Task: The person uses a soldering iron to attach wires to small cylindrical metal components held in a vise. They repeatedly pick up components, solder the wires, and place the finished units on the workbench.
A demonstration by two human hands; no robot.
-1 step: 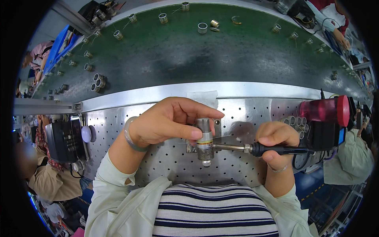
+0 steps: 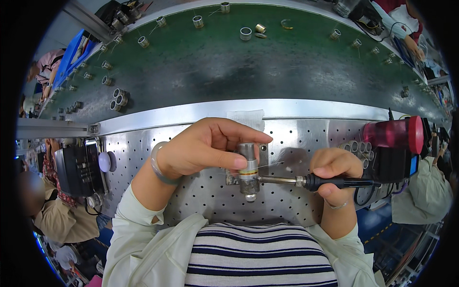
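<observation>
My left hand (image 2: pixel 203 149) reaches in from the left, its thumb pressed against a small metal ring (image 2: pixel 248 167) and its index finger stretched out past it. The ring sits around a darker metal post (image 2: pixel 246 151) with a rounded bright end pointing toward me. Fine wire sticks out from the ring to the right. With fingers closed around its black handle, my right hand (image 2: pixel 337 165) holds a soldering iron (image 2: pixel 282 180). The iron lies level, and its tip meets the side of the ring and post. The fingertips behind the post are partly hidden.
A perforated metal worktop (image 2: pixel 201 210) lies beneath. Beyond its metal rail runs a green belt (image 2: pixel 201 71) carrying several rings with wires. At right are stacked rings (image 2: pixel 359 148), a red-pink container (image 2: pixel 394 135) and a black box (image 2: pixel 394 165); a black device (image 2: pixel 74 170) stands left. Other people sit on both sides.
The ring under my left thumb appears slightly turned, and its fine wire has shifted a little. Both hands and the soldering iron stay nearly in place.
</observation>
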